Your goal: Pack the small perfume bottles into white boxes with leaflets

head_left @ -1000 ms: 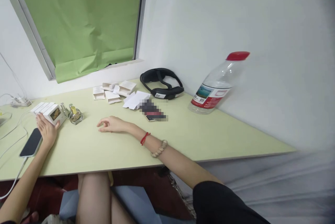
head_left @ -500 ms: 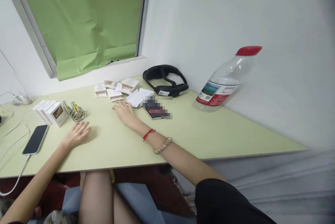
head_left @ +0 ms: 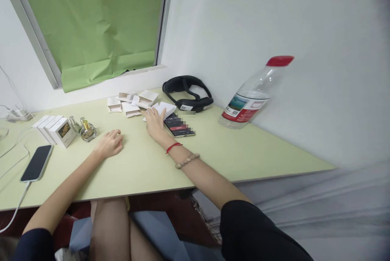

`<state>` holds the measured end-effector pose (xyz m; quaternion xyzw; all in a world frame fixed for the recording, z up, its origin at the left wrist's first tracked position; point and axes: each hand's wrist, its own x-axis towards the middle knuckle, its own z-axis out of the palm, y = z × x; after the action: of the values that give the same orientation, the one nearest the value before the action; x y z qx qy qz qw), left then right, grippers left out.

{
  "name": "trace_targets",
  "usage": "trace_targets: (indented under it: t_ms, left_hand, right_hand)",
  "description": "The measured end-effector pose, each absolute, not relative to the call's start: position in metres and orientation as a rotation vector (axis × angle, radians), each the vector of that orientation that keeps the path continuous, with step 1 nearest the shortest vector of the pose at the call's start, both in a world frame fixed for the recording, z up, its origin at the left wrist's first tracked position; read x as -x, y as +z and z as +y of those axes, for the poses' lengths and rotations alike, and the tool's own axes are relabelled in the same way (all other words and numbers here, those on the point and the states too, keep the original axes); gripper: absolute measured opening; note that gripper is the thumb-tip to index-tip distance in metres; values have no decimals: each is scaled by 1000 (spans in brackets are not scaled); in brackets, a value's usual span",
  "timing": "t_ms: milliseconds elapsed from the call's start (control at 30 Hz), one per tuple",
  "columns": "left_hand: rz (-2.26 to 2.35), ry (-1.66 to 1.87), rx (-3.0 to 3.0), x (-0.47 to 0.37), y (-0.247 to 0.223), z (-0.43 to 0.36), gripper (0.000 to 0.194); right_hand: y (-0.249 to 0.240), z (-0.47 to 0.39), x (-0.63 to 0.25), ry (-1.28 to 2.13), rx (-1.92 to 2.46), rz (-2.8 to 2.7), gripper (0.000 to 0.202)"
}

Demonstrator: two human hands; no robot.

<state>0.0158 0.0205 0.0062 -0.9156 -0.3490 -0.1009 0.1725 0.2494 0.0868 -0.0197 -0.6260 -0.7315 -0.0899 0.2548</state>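
Note:
My right hand (head_left: pixel 154 124), with a red string and a beaded bracelet on its arm, reaches over a white folded paper piece (head_left: pixel 166 108), fingers spread, beside a phone with a lit screen (head_left: pixel 179 126). Whether the fingers touch the paper is unclear. Open white cartons (head_left: pixel 131 109) lie just left of that hand. My left hand (head_left: pixel 110 144) rests on the table, its fingers loosely curved and apart, holding nothing. Small glass bottles (head_left: pixel 89 131) with gold and silver tops stand to its left, next to a row of white boxes (head_left: pixel 62 133).
A black headset (head_left: pixel 195 103) lies at the back by the wall. The large red-capped bottle (head_left: pixel 246 100) stands on the right. A second phone (head_left: pixel 37 163) with a white cable lies at the left, near a power strip (head_left: pixel 18 116).
My right hand has moved right, from beside the cartons onto the white paper. My left hand has slid right, away from the glass bottles. The view has shifted slightly.

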Motion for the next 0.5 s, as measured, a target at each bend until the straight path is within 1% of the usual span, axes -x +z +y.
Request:
trace_targets:
  t_ms: [133, 267, 400, 500]
  left_hand:
    - [-1074, -398, 2581, -19, 2, 25, 15]
    - [-1134, -491, 2548, -18, -1, 24, 18]
    - [-1132, -552, 2568, -17, -1, 21, 27]
    - [-1230, -673, 2529, -15, -4, 21, 42]
  right_hand:
    - [-16, 89, -253, -225, 1731, -1949, 55]
    - [-5, 88, -257, -220, 1697, -1860, 45]
    - [0, 80, -245, -273, 1374, -1764, 35]
    - [-6, 70, -224, -189, 1132, -1799, 31]
